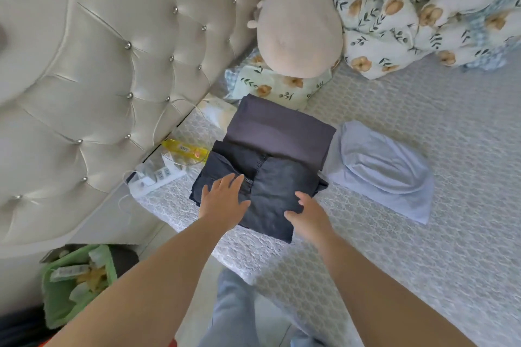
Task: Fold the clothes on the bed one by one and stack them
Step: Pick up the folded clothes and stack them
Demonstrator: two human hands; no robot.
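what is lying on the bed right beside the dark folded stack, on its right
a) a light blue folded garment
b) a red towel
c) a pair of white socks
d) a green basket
a: a light blue folded garment lies on the bed cover right of the dark folded jeans that both hands rest on, left hand and right hand.

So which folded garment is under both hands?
The dark jeans, nearest the person. Both the left hand and right hand rest on them; the grey garment and blue one lie untouched.
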